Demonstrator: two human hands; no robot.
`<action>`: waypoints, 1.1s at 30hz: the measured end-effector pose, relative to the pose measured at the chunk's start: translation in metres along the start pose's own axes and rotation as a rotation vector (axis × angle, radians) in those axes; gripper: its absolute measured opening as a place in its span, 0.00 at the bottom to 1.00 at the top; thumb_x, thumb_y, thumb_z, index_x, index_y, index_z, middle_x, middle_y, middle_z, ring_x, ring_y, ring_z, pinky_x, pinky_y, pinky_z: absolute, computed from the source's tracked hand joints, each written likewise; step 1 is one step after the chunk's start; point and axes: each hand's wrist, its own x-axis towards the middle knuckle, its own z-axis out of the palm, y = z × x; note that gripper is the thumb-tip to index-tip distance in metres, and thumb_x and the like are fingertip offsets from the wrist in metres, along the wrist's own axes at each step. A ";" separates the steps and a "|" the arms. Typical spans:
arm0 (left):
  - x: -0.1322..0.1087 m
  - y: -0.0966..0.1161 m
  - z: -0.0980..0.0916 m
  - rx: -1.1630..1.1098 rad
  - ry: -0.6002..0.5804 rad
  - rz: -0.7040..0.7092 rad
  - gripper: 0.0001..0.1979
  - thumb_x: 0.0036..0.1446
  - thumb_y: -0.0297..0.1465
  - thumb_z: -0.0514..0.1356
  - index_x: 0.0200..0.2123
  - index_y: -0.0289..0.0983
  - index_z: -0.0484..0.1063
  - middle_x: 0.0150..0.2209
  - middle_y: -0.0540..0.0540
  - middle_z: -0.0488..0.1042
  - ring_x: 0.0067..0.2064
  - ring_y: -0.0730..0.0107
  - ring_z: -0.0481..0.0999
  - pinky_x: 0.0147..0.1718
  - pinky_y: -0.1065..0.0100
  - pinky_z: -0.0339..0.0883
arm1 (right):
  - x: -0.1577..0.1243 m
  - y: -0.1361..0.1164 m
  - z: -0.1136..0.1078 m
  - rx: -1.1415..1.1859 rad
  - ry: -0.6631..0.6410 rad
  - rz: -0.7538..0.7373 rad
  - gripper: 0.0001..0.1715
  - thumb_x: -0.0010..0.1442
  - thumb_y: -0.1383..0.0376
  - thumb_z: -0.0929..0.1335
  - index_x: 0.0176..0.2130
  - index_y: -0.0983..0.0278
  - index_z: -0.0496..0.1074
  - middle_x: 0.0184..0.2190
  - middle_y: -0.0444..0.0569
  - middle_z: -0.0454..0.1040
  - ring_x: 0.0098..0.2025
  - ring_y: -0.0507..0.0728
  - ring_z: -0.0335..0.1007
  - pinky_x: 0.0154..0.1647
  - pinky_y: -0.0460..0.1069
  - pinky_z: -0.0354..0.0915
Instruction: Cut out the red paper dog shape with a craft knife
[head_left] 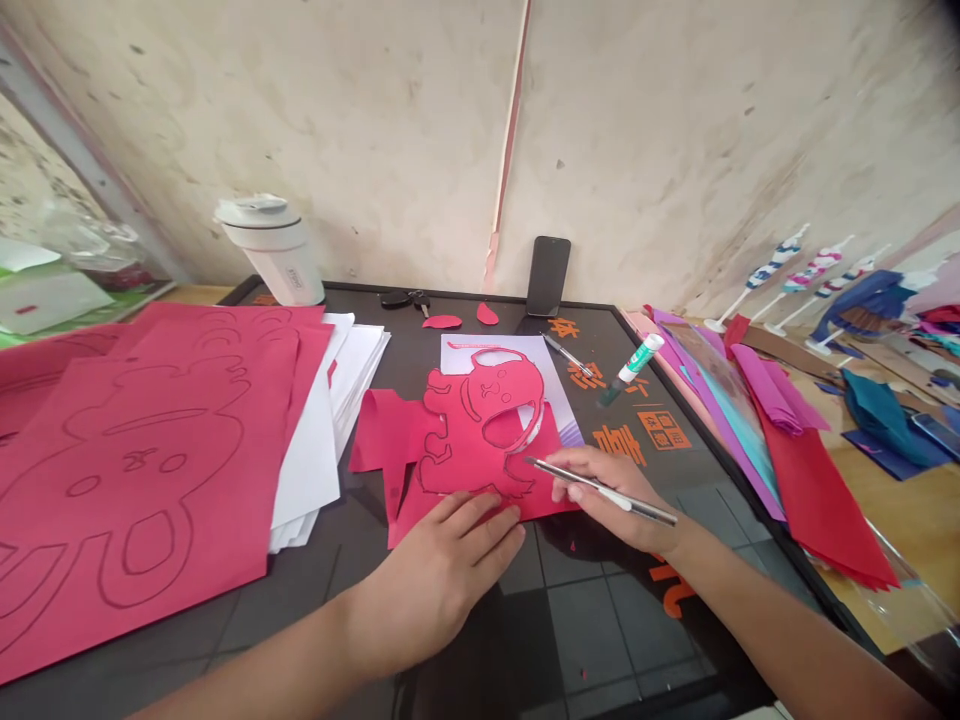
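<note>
A red paper (455, 440) with an animal figure drawn on it lies on the dark mat, partly cut through around the head and ears. My left hand (442, 575) rests on its lower edge with the fingers fairly close together, pressing the sheet down. Between the fingers of my right hand (611, 500) is a slim silver and white craft knife (607, 492), its tip over the paper near the figure's lower right. Under the red paper, a white and purple sheet (564, 400) sticks out at the top and right.
Large red sheets (180, 430) with drawn outlines and white papers (315, 480) lie left. Behind are a white cup (276, 255), keys (409, 299), red cutouts (442, 322) and a phone (548, 276). A glue stick (640, 357), a pen (568, 354) and coloured papers (810, 460) are right.
</note>
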 end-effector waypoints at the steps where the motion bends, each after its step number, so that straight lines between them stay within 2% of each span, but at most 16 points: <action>1: 0.000 0.000 -0.001 0.002 -0.007 -0.004 0.21 0.61 0.22 0.53 0.57 0.33 0.69 0.57 0.40 0.73 0.57 0.51 0.70 0.54 0.52 0.66 | 0.001 -0.001 -0.001 0.009 -0.039 -0.021 0.17 0.68 0.63 0.63 0.53 0.63 0.72 0.33 0.47 0.79 0.33 0.53 0.75 0.36 0.47 0.69; 4: 0.001 0.000 -0.002 -0.004 -0.012 -0.022 0.20 0.63 0.23 0.52 0.56 0.34 0.70 0.57 0.40 0.73 0.58 0.52 0.69 0.55 0.52 0.65 | 0.004 0.001 -0.002 -0.009 -0.104 -0.112 0.14 0.67 0.64 0.65 0.47 0.64 0.77 0.30 0.48 0.78 0.31 0.52 0.73 0.34 0.47 0.67; 8: 0.001 0.000 -0.002 -0.027 -0.021 -0.020 0.19 0.62 0.23 0.52 0.55 0.34 0.71 0.57 0.40 0.73 0.57 0.52 0.70 0.54 0.52 0.65 | 0.006 0.005 -0.003 0.065 -0.099 -0.091 0.15 0.68 0.63 0.64 0.45 0.65 0.79 0.26 0.47 0.77 0.28 0.52 0.71 0.31 0.47 0.67; 17: 0.003 0.000 -0.003 -0.055 -0.008 -0.029 0.19 0.61 0.22 0.53 0.53 0.34 0.72 0.56 0.42 0.74 0.56 0.52 0.70 0.53 0.53 0.65 | 0.004 0.010 -0.001 0.152 -0.157 0.016 0.17 0.68 0.60 0.64 0.45 0.65 0.79 0.27 0.48 0.78 0.31 0.52 0.73 0.34 0.47 0.69; 26: 0.003 0.000 -0.002 -0.038 -0.004 -0.034 0.20 0.60 0.21 0.52 0.54 0.33 0.71 0.56 0.40 0.73 0.56 0.51 0.71 0.54 0.51 0.66 | 0.007 0.008 -0.003 0.106 -0.184 -0.024 0.15 0.68 0.61 0.65 0.45 0.65 0.79 0.28 0.48 0.79 0.30 0.52 0.73 0.33 0.47 0.68; 29: 0.003 0.000 0.002 -0.013 -0.009 -0.069 0.23 0.58 0.21 0.52 0.56 0.32 0.69 0.59 0.37 0.70 0.60 0.50 0.69 0.57 0.49 0.64 | 0.008 0.010 -0.004 0.091 -0.199 -0.062 0.15 0.68 0.62 0.65 0.46 0.65 0.78 0.27 0.48 0.79 0.30 0.52 0.74 0.34 0.47 0.68; 33: 0.003 -0.003 0.007 -0.037 -0.045 -0.065 0.25 0.59 0.22 0.52 0.60 0.33 0.65 0.64 0.39 0.65 0.63 0.50 0.65 0.60 0.49 0.62 | 0.009 0.013 -0.007 0.063 -0.253 -0.106 0.16 0.69 0.63 0.64 0.48 0.67 0.77 0.28 0.49 0.79 0.32 0.52 0.74 0.35 0.47 0.69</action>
